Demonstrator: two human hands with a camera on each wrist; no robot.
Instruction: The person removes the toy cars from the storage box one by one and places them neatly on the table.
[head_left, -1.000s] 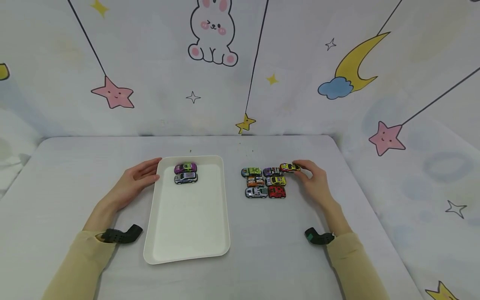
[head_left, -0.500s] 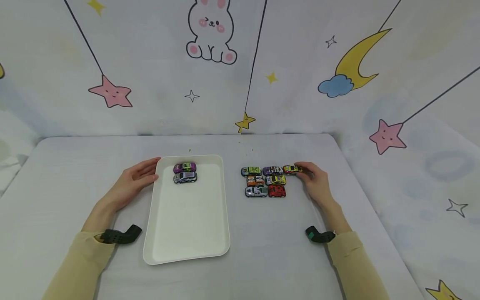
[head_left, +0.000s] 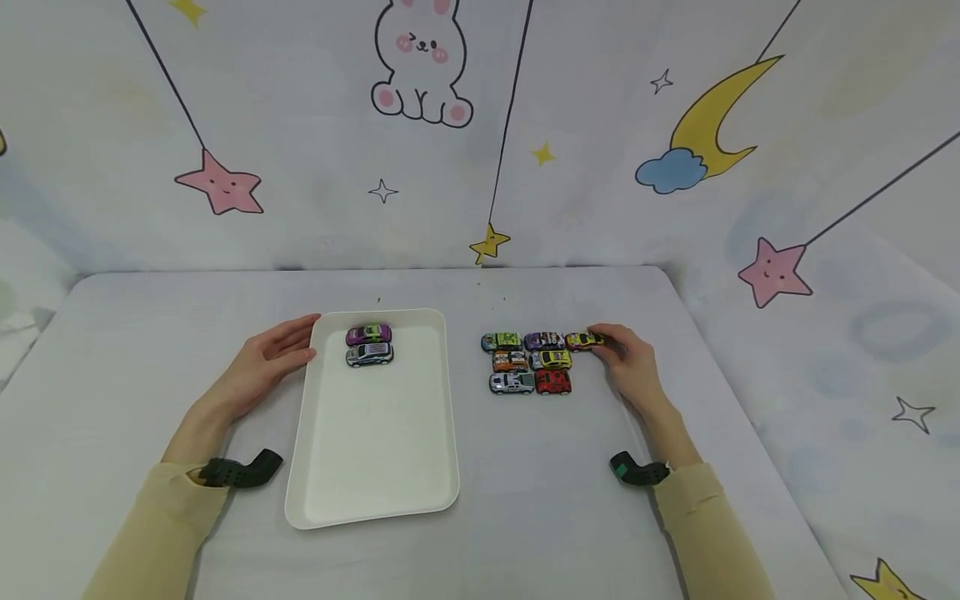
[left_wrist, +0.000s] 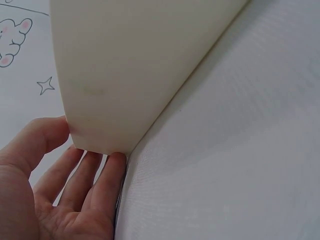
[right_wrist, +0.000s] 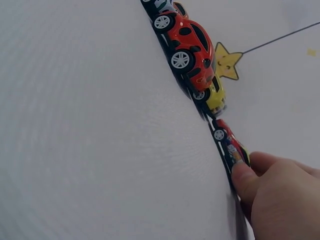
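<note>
My left hand (head_left: 264, 362) rests against the left side of a white tray (head_left: 378, 450) near its far corner. In the left wrist view, fairly straight fingers (left_wrist: 107, 175) and the thumb touch the tray's edge. Inside the tray, a purple toy car (head_left: 368, 334) lies above a silver toy car (head_left: 369, 354). My right hand (head_left: 633, 362) pinches a yellow-and-red toy car (head_left: 582, 341) between thumb and fingers, at the right end of the back row. That car sits on the table in the right wrist view, its rear hidden by the fingers.
Beside the held car stand a purple-and-white toy car (head_left: 544, 341) and a green one (head_left: 501, 342). Nearer rows hold an orange car (head_left: 510, 361), a yellow car (head_left: 551, 360), a silver car (head_left: 512, 383) and a red car (head_left: 553, 382). A patterned cloth (head_left: 322, 225) hangs behind the table.
The right hand has shifted the yellow-and-red car slightly right and nearer, into line with the back row, then stayed almost still. The left hand and tray have kept their places.
</note>
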